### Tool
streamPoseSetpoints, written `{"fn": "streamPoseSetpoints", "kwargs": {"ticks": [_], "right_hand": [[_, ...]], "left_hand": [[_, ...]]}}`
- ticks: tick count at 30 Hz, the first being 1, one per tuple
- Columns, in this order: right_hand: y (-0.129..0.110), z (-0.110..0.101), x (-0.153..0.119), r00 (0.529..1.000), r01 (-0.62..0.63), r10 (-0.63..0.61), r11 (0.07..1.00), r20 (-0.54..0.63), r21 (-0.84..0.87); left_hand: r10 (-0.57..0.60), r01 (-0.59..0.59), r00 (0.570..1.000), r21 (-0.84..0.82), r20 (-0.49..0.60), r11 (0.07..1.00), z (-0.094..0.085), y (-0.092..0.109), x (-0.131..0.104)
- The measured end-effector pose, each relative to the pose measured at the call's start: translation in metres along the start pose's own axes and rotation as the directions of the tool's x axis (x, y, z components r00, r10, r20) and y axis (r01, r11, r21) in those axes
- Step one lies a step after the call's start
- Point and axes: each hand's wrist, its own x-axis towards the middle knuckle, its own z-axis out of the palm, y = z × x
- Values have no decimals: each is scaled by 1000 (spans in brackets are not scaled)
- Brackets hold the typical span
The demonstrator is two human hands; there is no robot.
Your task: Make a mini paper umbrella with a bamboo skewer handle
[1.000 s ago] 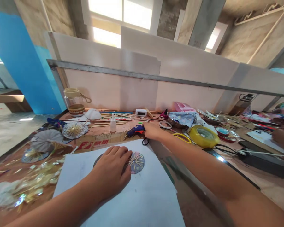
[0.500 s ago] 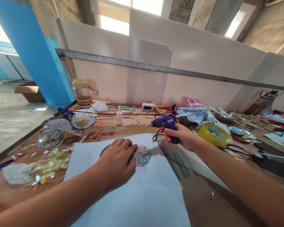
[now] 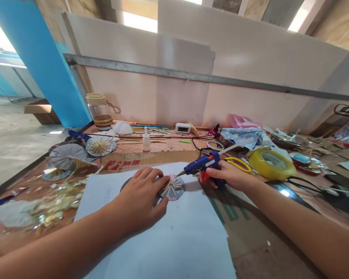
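Observation:
My right hand (image 3: 225, 174) is wrapped round a blue glue gun (image 3: 202, 163) with a red trigger and a clear glue stick at its back. The gun's nozzle points left, at the upper right edge of a small round pleated disc (image 3: 172, 187) with thin radiating sticks. My left hand (image 3: 144, 193) lies over the disc's left side, its fingertips on the disc, thumb apart from the index finger. Under that hand a grey round piece is partly hidden. White paper (image 3: 174, 240) lies beneath both.
Pleated discs (image 3: 68, 156) and shiny scraps (image 3: 55, 201) lie left. A glass jar (image 3: 100, 112), small bottle (image 3: 146, 140), sticks and white timer (image 3: 183, 128) stand along the back. Yellow tape (image 3: 271, 163), yellow-handled scissors (image 3: 239, 164) and cables lie right.
My right hand has brought the glue gun down and left, so its nozzle is now at the disc's edge. The scissors and a white ring have come into sight. My left hand stays on the disc.

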Motion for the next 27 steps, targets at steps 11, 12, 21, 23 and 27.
{"fn": "streamPoseSetpoints", "kwargs": {"ticks": [11, 12, 21, 23, 27], "right_hand": [[-17, 10, -9, 996, -59, 19, 856, -83, -514], [-18, 12, -10, 996, -37, -13, 827, -85, -561], [-33, 37, -26, 974, -32, -159, 613, -163, -790], [-37, 44, -28, 964, -6, -212, 580, -158, -815], [-38, 53, -27, 954, 4, -253, 544, -159, -839]], "left_hand": [[-48, 47, 998, -12, -39, 999, 6, 0, -2], [-55, 55, 998, -11, -39, 998, 7, 0, -2], [-55, 55, 998, -7, -23, 998, 6, -1, -1], [-56, 56, 998, -1, -21, 998, 5, -1, -2], [-52, 52, 998, 4, -30, 999, 6, -1, -2]]}}
